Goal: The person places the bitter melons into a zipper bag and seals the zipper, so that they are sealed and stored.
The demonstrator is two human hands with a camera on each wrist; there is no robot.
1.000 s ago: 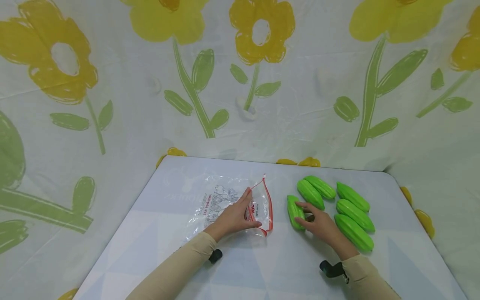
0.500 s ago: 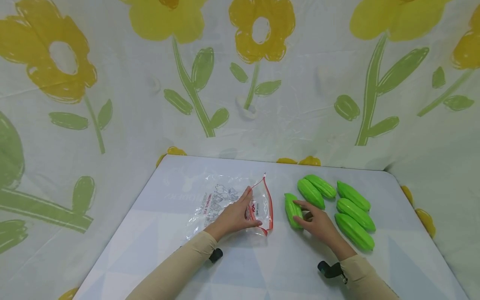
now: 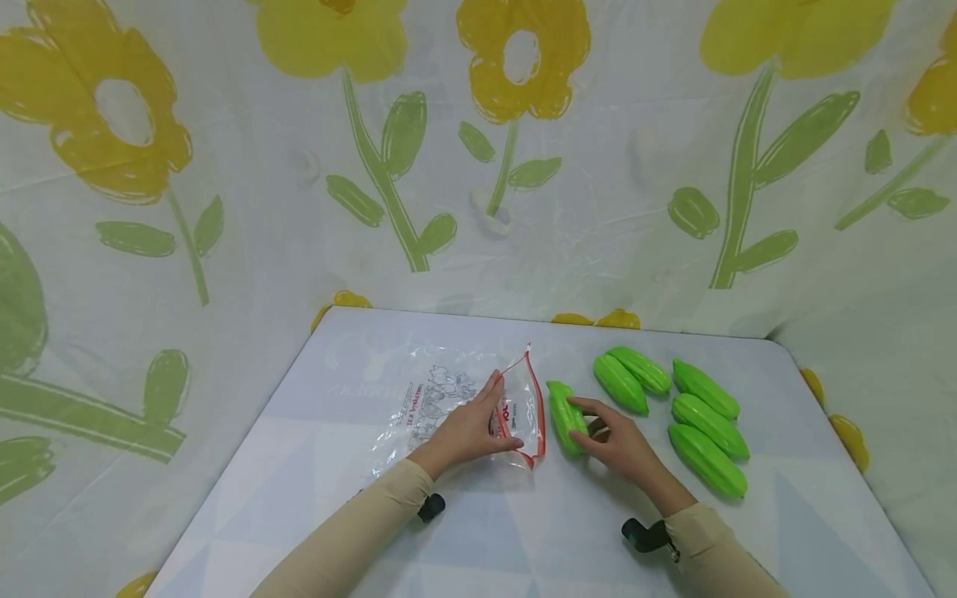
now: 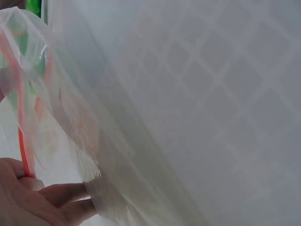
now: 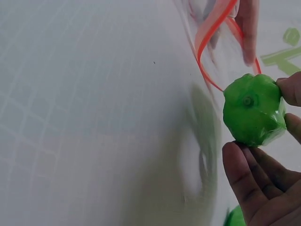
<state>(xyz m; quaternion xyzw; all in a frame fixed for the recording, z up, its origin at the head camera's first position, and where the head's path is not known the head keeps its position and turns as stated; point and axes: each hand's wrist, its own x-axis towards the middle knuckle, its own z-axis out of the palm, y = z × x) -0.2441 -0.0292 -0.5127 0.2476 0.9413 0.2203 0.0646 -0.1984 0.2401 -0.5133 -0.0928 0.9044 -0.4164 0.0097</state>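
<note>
Green ribbed gourd (image 3: 565, 418), r. hand (image 3: 624, 447) grip

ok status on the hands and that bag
Left hand holds bag mouth open. Right hand grips green gourd at the opening. Nothing between.

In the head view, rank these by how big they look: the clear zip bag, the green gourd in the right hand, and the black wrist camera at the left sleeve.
1. Clear zip bag, plainly the largest.
2. Green gourd held in the right hand.
3. Black wrist camera, smallest, though it sits nearer the camera and is partly hidden by the sleeve.
</note>
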